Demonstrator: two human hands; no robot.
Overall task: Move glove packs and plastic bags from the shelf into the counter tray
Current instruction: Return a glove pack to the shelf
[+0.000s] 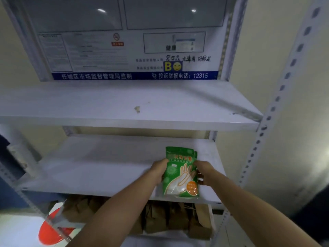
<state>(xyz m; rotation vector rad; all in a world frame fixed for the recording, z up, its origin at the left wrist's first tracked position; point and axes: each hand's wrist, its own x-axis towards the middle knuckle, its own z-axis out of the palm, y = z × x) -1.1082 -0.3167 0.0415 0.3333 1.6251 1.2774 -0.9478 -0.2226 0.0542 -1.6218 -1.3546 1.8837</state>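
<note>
A green glove pack (pixel 179 172) printed with a white hand stands tilted over the front of the middle shelf (pixel 99 168). A second green pack edge shows just behind it. My left hand (pixel 158 172) grips its left side. My right hand (pixel 204 172) grips its right side, fingers curled behind the pack. No counter tray is in view.
The upper shelf (pixel 124 107) holds only a small scrap. A notice board (pixel 128 43) leans at its back. Brown paper bags (pixel 170 218) fill the shelf below. A red bowl (pixel 51 230) sits lower left. A perforated white upright (pixel 277 97) runs along the right.
</note>
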